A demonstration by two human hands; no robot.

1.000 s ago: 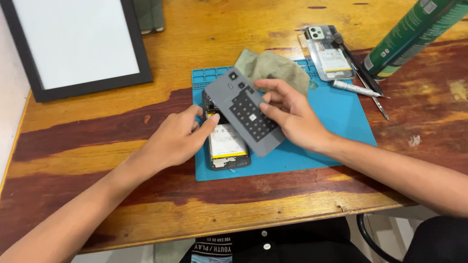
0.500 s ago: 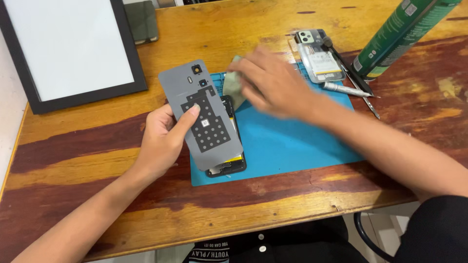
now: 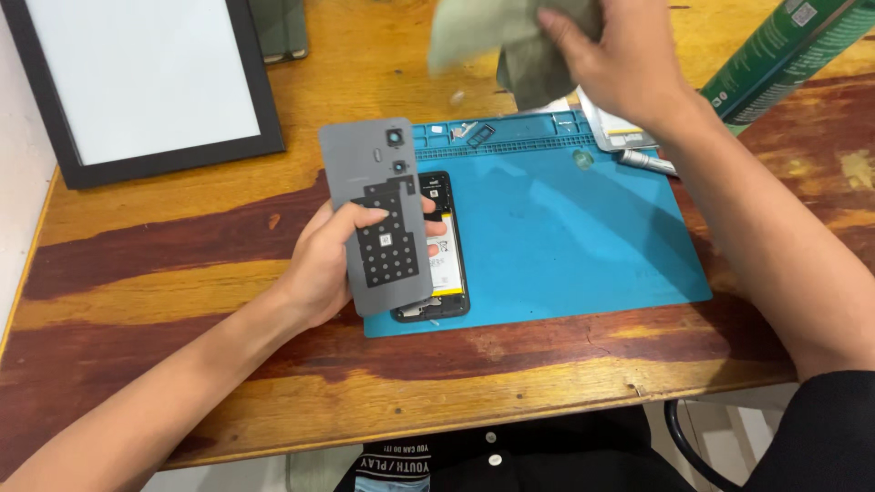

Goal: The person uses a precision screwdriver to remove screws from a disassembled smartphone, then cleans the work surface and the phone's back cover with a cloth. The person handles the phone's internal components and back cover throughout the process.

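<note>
My left hand holds a grey phone back cover upright, inner side facing me, with black perforated patches and two camera holes. Under and right of it an opened black phone with its battery showing lies on a blue work mat. My right hand is raised over the mat's far edge and grips a crumpled grey-green cloth, which is blurred.
A black-framed white board lies at the far left on the wooden table. A green cylinder lies at the far right. A second opened phone and a silver tool lie beside the mat's far right corner.
My right hand let go of the back cover, reached to the far side of the mat and lifted the cloth. My left hand kept the cover and tilted it upright.
</note>
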